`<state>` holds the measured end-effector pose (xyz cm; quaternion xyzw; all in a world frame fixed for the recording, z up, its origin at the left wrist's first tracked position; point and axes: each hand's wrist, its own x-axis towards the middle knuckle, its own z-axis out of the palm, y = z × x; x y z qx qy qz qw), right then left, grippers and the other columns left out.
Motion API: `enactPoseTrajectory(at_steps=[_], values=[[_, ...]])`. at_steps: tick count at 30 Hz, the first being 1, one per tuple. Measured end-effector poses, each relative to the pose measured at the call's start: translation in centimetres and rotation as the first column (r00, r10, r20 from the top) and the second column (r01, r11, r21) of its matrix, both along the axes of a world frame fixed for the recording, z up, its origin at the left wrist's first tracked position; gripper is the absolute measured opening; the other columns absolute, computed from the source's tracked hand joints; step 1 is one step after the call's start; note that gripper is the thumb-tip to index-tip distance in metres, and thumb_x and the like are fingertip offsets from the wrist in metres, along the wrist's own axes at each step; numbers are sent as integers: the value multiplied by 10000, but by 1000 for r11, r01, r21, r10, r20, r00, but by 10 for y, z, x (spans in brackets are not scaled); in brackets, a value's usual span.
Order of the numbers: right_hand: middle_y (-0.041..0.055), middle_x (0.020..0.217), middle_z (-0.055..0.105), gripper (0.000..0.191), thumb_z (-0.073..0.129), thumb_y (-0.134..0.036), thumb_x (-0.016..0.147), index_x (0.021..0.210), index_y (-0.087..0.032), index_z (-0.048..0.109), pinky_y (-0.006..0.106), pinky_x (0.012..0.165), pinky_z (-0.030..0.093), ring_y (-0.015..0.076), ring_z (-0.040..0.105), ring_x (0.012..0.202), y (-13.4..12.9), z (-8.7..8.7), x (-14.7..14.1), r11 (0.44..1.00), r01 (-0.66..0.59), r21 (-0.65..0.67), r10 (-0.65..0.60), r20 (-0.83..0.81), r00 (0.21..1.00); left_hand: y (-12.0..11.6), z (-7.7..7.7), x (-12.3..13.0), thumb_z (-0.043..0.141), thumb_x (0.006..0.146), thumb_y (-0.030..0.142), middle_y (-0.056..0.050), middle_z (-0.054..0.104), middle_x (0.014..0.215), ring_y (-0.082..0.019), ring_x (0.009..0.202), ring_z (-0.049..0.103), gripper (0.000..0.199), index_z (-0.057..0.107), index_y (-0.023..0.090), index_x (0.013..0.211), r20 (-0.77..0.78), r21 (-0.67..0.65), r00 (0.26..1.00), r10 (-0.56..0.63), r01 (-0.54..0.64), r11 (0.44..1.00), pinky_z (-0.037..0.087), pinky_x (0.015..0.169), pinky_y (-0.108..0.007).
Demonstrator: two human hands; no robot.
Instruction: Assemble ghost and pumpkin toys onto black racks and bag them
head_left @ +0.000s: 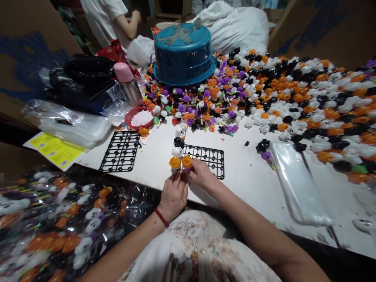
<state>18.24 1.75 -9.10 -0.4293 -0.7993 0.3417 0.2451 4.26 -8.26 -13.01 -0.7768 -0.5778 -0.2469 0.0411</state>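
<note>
My left hand (174,194) is closed at the table's front edge, its fingertips at an orange-topped piece (175,163). Just right of it, my right hand (201,172) pinches a second orange-topped piece (187,161) with some purple below. Beyond these, white (177,151) and black (178,142) figures stand in a short row leading away from me. A black plastic grid (216,158) lies partly behind my right hand. Another black grid (121,152) lies to the left.
Piles of small figures (288,90) cover the back and right, around an upturned blue basket (183,55). Clear bags (296,184) lie right. A red basket (139,118) and a pink-capped flask (128,84) stand left. Bagged figures (67,219) fill the lower left. A person (108,19) is behind.
</note>
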Motion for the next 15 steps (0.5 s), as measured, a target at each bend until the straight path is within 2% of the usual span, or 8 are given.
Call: enactPoseTrajectory(at_steps=[4,8,13,15], values=[[9,764,573,125,575,-211,877,789,-164,651,234,663,376,134,508,701,2,-2,4,998,-52,18,52,24,998,1,1,-2,546,902,186,-180,590,1339,-325,1214,514,431,544,101,1325,-6,8,1000,-25,25,1000,452,946,-461],[21,838,637,94,597,-214,869,871,-175,682,243,699,388,152,542,761,6,-1,4,997,-74,36,71,78,994,4,6,-5,567,895,182,-186,610,1299,-319,1168,544,401,566,96,1287,-23,33,998,-52,52,998,463,926,-448],[24,854,670,84,633,-250,890,900,-192,693,287,819,430,178,576,841,10,-8,8,980,-147,133,137,84,987,14,2,-10,594,889,186,-179,631,1252,-316,1131,575,424,542,113,1304,-56,115,994,-94,100,988,473,899,-438],[36,943,678,142,644,-254,891,1014,-197,684,294,876,446,179,591,909,10,-9,27,983,-79,166,78,13,997,18,-2,-11,600,889,188,-178,622,1274,-318,1153,572,438,527,124,1316,-69,150,992,-103,113,982,472,904,-438]])
